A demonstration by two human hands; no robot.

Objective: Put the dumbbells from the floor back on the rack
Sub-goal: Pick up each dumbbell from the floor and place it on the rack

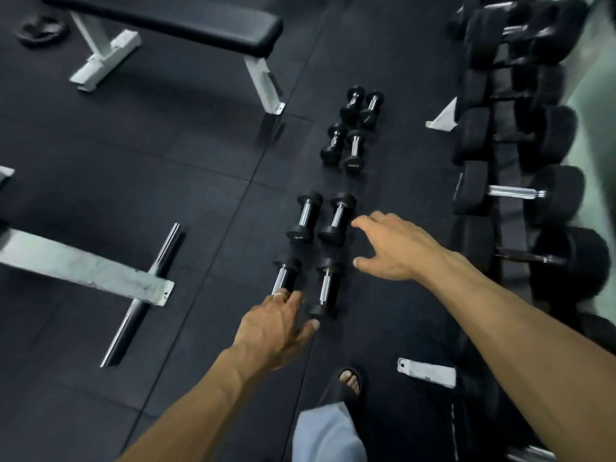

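Black rubber dumbbells (320, 248) lie in pairs on the floor, the rack (513, 181) at three o'clock. Both hands reach down spread wide, holding nothing: left hand (276, 328) over the nearest pair, right hand (396, 248) beside the next. Pickup is just beginning; next, fingers must wrap the chrome handles.

Eight dumbbells are laid in pairs on the floor (166, 155). The nearest pair (325, 288) is found just ahead of the left hand (276, 328); the second pair (321, 218) lies left of the right hand (396, 248), and two more pairs (353, 128) are set beyond both hands. The rack (520, 155) is ranged to the right of the right hand, the bench (173, 25) far ahead-left.
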